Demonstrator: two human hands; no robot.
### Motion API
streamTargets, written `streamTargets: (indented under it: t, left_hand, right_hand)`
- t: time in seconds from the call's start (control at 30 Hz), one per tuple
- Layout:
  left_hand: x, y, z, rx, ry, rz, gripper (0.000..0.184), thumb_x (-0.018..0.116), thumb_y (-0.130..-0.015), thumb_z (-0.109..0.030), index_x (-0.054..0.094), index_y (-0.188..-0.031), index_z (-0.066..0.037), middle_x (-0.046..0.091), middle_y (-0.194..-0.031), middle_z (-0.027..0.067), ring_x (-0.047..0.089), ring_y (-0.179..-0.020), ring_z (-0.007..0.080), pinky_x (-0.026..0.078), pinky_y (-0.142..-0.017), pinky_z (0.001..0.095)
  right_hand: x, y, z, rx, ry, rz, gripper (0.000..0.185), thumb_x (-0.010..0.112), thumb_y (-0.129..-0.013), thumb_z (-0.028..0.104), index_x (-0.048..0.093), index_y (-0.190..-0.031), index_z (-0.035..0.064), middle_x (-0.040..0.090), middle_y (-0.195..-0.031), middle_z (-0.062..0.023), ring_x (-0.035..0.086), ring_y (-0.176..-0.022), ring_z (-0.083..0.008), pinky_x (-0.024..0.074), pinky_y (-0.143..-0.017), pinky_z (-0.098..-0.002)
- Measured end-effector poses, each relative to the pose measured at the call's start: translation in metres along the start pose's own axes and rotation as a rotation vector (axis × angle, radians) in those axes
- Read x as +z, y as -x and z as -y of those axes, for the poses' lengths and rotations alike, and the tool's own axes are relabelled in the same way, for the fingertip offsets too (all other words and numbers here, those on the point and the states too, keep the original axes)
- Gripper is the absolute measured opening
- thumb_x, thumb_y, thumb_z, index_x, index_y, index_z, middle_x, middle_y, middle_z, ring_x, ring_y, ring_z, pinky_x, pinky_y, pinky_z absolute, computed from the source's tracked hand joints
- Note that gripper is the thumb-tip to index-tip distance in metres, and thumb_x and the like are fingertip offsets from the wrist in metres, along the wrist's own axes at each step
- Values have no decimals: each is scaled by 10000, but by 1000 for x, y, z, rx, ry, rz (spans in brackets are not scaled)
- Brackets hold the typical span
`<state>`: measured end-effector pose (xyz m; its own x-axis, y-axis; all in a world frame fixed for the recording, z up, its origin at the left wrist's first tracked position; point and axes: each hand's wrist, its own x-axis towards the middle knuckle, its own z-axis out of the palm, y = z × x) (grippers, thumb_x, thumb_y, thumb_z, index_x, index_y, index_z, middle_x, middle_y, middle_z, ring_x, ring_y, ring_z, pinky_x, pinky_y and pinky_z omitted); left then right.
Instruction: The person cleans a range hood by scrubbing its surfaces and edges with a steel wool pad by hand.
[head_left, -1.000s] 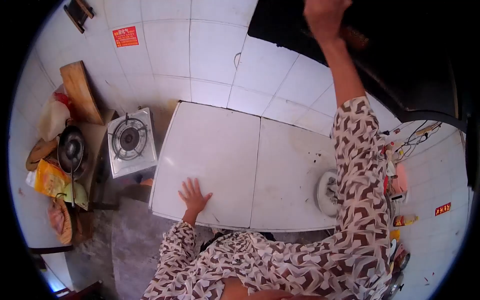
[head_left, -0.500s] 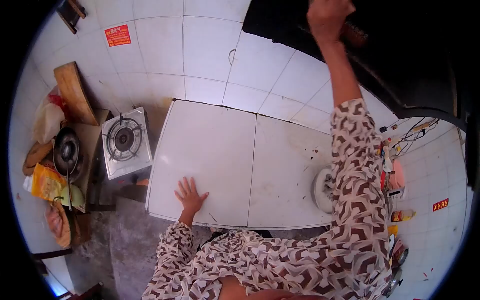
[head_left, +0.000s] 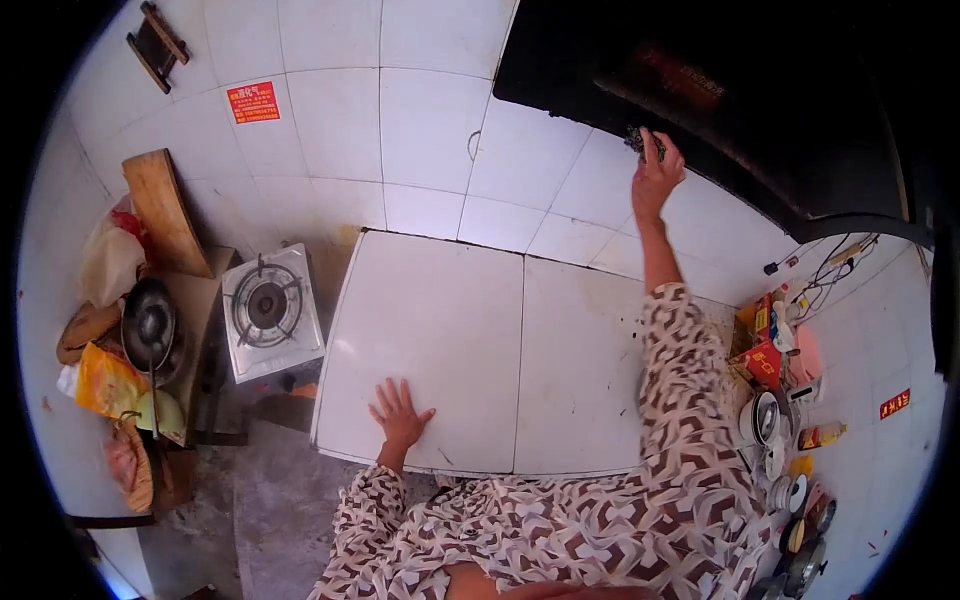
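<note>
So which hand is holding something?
The right hand, up at the black hood: it grips a dark wad. The left hand lies spread, palm down, on the white table.

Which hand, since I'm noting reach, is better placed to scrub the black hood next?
Probably the right hand: it holds a scourer by the hood; the left hand rests on the tabletop.

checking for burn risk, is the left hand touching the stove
No, the left hand lies spread on the white table, apart from the stove.
</note>
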<state>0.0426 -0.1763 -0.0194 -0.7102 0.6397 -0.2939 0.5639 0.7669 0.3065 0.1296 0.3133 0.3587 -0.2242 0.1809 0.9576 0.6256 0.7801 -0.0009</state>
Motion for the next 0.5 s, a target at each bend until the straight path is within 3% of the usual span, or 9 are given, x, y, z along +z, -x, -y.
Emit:
streamTargets:
  t: [0.1,0.13,0.23,0.27,0.33,0.43,0.5]
  left_hand:
    - [1,2,0,3,-4,7,1032,538,-803,-682,42,-1523,-134,-89,-1571,167,-133,-1423,412,-27,-1032,710]
    - [0,1,-1,4,-16,7,1032,540,-805,-680,37,-1522,-133,-96,-1570,169,-137,-1422,412,-29,-1031,711]
    - [4,-3,1,19,-26,4,1034,545,-807,-672,29,-1522,-132,-105,-1568,171,-141,-1422,409,-32,-1030,711]
    - [7,0,1,23,-22,9,1034,547,-807,-670,28,-1522,-132,-106,-1568,171,-142,-1422,409,-32,-1030,711]
    - [6,2,1,19,-5,22,1039,551,-806,-666,25,-1522,-127,-106,-1567,176,-140,-1422,409,-26,-1025,717]
    - [-11,2,-7,-7,-36,58,1009,518,-829,-663,19,-1521,-123,-107,-1568,172,-147,-1422,404,-42,-1036,703]
    - [-15,4,-11,-18,-59,83,994,501,-841,-662,16,-1520,-123,-109,-1568,172,-154,-1422,401,-48,-1041,696]
  right_hand:
    - [58,4,49,159,-370,-249,543,619,-744,-114,606,-1225,137,548,-1173,-99,485,-1118,-281,316,-975,-449]
    - [61,-5,77,71,-263,-277,487,621,-768,-85,608,-1202,136,558,-1156,-87,495,-1105,-268,329,-957,-453]
    - [72,-34,138,-156,-369,-187,345,633,-823,12,637,-1127,175,557,-1161,-33,496,-1099,-253,337,-909,-451]
    - [68,-37,137,-256,-285,-193,331,629,-837,39,652,-1121,209,555,-1174,-16,500,-1104,-235,341,-886,-442]
    - [51,-42,103,-382,-206,-118,294,650,-848,46,677,-1109,181,590,-1111,-15,514,-1083,-197,320,-892,-431]
    - [26,-39,19,-97,-196,-274,330,675,-830,40,663,-1145,137,580,-1148,-60,508,-1082,-232,334,-947,-409]
    - [7,-33,-3,416,-331,-495,379,690,-815,10,640,-1184,84,495,-1168,-139,482,-1073,-270,426,-923,-380]
